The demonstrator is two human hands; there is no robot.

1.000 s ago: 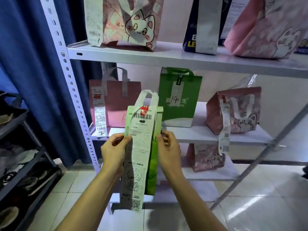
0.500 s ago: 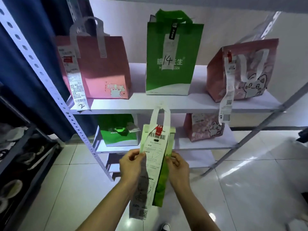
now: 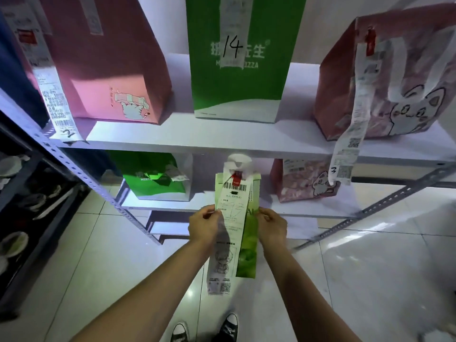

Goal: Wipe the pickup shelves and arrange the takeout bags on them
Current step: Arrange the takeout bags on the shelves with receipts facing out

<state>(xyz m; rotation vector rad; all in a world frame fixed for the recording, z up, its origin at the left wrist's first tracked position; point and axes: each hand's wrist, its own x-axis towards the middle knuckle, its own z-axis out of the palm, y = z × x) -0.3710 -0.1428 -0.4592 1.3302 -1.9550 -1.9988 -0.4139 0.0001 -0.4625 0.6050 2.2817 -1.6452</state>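
Between the two white shelf boards, out in front of the lower white shelf board: slim pale-green paper takeout bag with a long white receipt marked 13, pinched at its sides by left hand and right hand, not yet set down. Already standing in place: pink paper bag, green number-14 bag, pink cat-print bag, small green bag, small pink bag. Judged mostly arranged, with this bag left to place; wiping impossible to tell, no cloth visible.

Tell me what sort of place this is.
Probably a restaurant's takeout pickup area: metal shelves hold bags with long receipts, like the green bag marked 14, and both hands hold another receipted bag.
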